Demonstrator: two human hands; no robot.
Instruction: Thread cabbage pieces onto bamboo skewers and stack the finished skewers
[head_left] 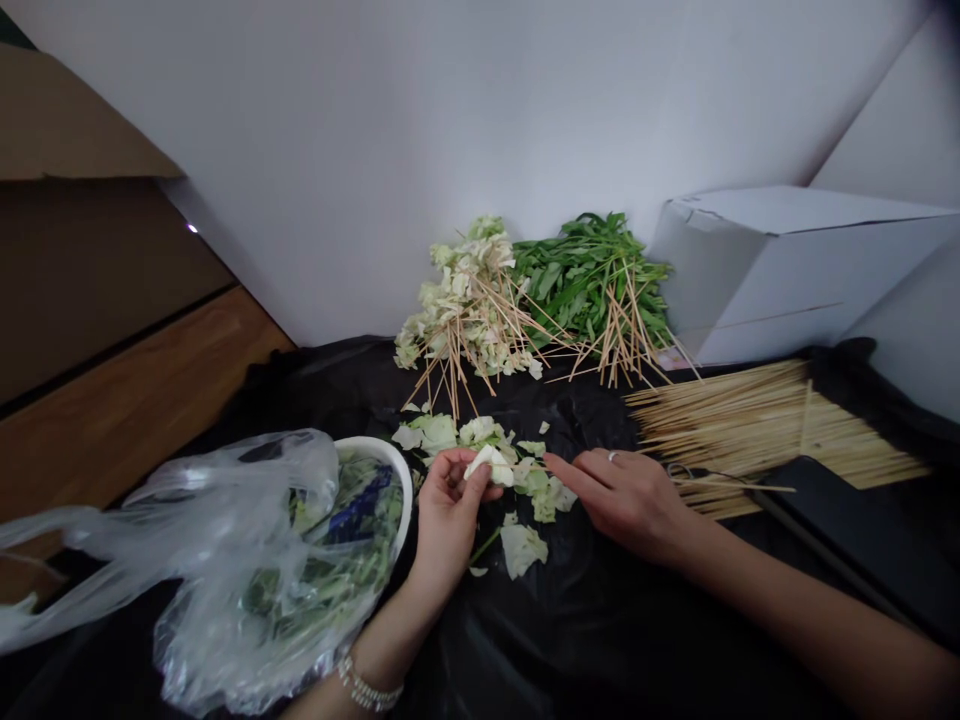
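Note:
My left hand pinches a pale cabbage leaf piece between thumb and fingers. Facing it from the right, my right hand is closed on a thin bamboo skewer, whose left end meets the cabbage piece; whether it has gone through I cannot tell. Loose cabbage leaves lie on the black sheet below and behind both hands. Farther back is a heap of skewered cabbage, its sticks pointing toward me. Beside that heap lie skewered green leafy vegetables.
At left, a clear plastic bag partly covers a white bowl of greens. Many bare skewers lie at right, near scissors and a dark flat object. A white box stands behind them, and a cardboard box at far left.

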